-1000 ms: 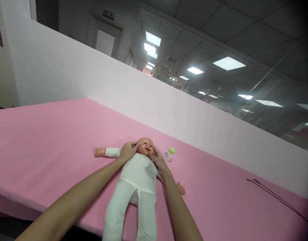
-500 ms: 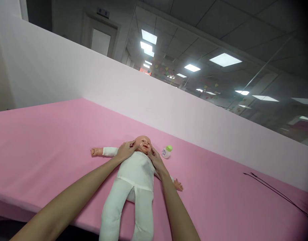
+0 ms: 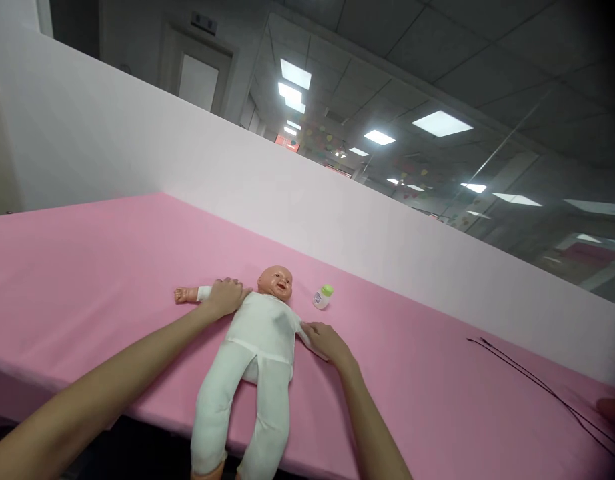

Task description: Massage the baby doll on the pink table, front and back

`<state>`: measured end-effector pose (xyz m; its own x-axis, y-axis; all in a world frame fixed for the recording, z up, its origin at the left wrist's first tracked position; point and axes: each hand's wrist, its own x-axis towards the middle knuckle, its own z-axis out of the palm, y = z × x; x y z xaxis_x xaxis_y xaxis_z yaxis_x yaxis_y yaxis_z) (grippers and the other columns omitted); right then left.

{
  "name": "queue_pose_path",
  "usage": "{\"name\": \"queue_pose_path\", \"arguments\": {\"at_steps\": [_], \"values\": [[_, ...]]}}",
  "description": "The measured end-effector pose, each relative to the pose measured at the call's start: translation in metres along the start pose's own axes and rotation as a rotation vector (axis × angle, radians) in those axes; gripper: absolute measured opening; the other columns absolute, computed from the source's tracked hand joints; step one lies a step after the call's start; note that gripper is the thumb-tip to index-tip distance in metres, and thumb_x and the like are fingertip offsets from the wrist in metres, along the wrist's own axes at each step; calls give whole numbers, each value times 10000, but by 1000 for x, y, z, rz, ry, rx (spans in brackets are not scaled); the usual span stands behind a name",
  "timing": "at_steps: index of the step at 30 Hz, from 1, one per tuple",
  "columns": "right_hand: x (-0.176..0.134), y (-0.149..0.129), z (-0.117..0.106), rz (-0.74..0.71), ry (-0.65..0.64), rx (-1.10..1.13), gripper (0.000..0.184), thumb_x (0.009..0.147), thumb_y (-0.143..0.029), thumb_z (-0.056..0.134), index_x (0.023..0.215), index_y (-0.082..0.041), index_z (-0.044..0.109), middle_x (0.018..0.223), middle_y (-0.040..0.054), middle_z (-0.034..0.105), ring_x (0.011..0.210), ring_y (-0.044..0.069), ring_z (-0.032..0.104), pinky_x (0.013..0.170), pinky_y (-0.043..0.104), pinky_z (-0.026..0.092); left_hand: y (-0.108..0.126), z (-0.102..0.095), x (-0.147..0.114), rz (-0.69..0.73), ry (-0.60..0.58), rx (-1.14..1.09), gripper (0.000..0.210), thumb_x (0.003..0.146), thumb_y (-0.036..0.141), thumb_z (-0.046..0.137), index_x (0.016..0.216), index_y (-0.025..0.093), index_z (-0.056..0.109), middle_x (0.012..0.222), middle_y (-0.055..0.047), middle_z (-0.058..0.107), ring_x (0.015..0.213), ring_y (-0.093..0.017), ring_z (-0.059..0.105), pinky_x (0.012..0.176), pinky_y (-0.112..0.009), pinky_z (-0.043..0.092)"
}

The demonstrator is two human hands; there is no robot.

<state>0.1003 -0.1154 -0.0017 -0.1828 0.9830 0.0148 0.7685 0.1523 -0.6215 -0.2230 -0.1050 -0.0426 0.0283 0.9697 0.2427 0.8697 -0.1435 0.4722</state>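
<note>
A baby doll in a white fabric suit lies on its back, face up, arms spread, on the pink padded surface. Over the doll's upper arm at the left, my left hand is closed, its thumb toward the shoulder. My right hand wraps the other arm just below the shoulder and hides the doll's hand on that side. Neither of my hands touches the doll's head. Beside the head, a small clear bottle with a green cap stands slightly tilted in view.
The pink padded surface meets a low white wall along the back. Thin black cords lie at the right. Above the wall, glass shows ceiling lights. A blurred brownish shape is at the right edge.
Both my hands have left the sides of the doll's head and moved outward and down onto its upper arms. The view has shifted slightly; a brownish shape has appeared at the right edge.
</note>
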Motion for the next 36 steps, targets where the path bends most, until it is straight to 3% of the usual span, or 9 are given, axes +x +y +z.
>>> {"name": "queue_pose_path", "arguments": {"at_steps": [6,10,16,18,20,23,27,32,36], "values": [[-21,52,-56,37,-10,71,276,554,-409,867,568,-254,639,588,-17,653,532,177,535,597,310,422,-57,-56,-27,-93,-205,-64,468,843,642,579,1043,242,717,1150,-141,744,1017,-353,660,853,-400,454],[-30,60,-62,-1,-99,106,234,502,-312,871,623,-240,684,679,-5,688,614,198,577,591,303,418,-84,-73,-37,-77,-249,-96,372,674,561,733,864,249,666,998,-88,744,842,-302,654,676,-323,399],[-37,52,-64,29,-100,139,198,689,-336,817,802,-219,704,756,-5,669,666,178,577,606,292,436,-80,-95,-41,-99,-291,-206,312,651,491,763,810,244,662,762,-35,688,663,-227,592,564,-292,341],[-37,50,-65,47,-23,290,294,717,-383,838,925,-223,704,769,-7,665,653,174,593,611,302,480,-76,-105,-41,-102,-374,-407,292,662,445,764,854,234,701,672,-10,654,613,-199,578,553,-281,372],[-32,47,-59,101,160,516,481,670,-421,896,1063,-238,688,807,1,692,664,181,629,646,322,541,-71,-108,-38,-141,-290,-629,377,636,450,810,925,223,726,725,-10,687,663,-197,622,597,-283,455],[-20,40,-36,166,389,861,589,602,-440,944,1102,-238,708,831,14,719,665,166,636,671,306,581,-58,-93,-30,-218,68,-888,516,570,522,882,935,197,718,862,-38,734,795,-223,683,713,-335,549],[-4,20,1,128,383,936,443,666,-512,902,938,-187,771,719,7,676,638,150,586,633,278,545,-33,-50,-19,-168,322,-1036,458,658,555,845,863,166,718,917,-94,757,901,-290,709,785,-406,561],[-2,-9,22,-277,290,516,429,808,-473,803,1151,-218,772,1093,73,763,892,234,644,771,349,527,-16,-21,-24,232,336,-779,290,885,362,698,1134,221,745,1196,-83,751,1090,-286,685,968,-433,517],[-11,-19,32,-507,190,159,396,842,-375,785,1220,-259,748,1053,78,753,890,260,619,810,400,511,-15,-14,-34,659,245,-415,232,998,281,590,1175,233,732,1205,-90,743,1119,-256,675,970,-399,530]]}}
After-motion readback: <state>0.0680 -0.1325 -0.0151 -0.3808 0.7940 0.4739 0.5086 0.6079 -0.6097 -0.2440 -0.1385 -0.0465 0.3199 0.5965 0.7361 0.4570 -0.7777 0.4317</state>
